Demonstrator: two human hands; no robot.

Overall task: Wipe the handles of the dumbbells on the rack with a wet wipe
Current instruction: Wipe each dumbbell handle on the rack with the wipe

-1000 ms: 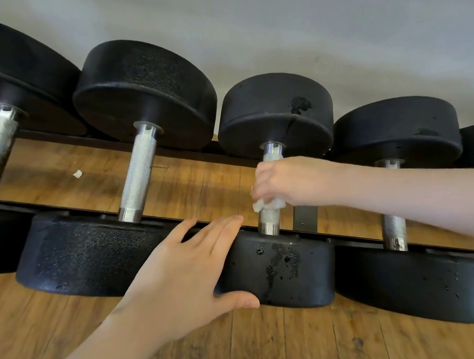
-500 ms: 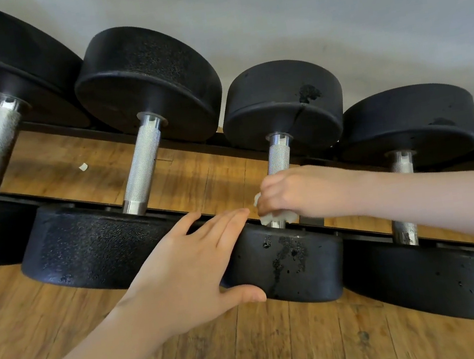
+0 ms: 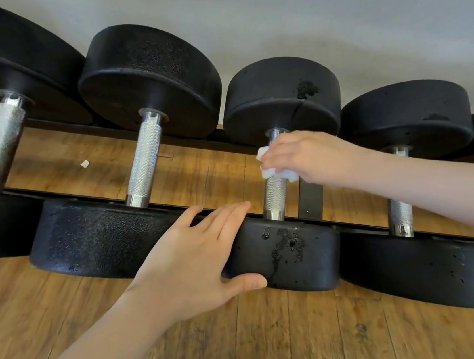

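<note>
Slippage threatens if the right hand (image 3: pixel 308 156), clenched around the crumpled white wet wipe (image 3: pixel 269 172) on the knurled steel handle (image 3: pixel 275 195), jolts the black rubber dumbbell (image 3: pixel 293 250) steadied by the flat, ungripping left hand (image 3: pixel 192 263).

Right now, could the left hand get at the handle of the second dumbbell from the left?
Probably yes. The left hand rests on a weight just right of that handle, which stands bare with nothing across it.

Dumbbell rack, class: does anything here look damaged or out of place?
Yes. The dumbbell being wiped has chipped, pitted coating on its near head and a gouge on its far head. A small white scrap lies on the wooden floor behind the rack.
</note>
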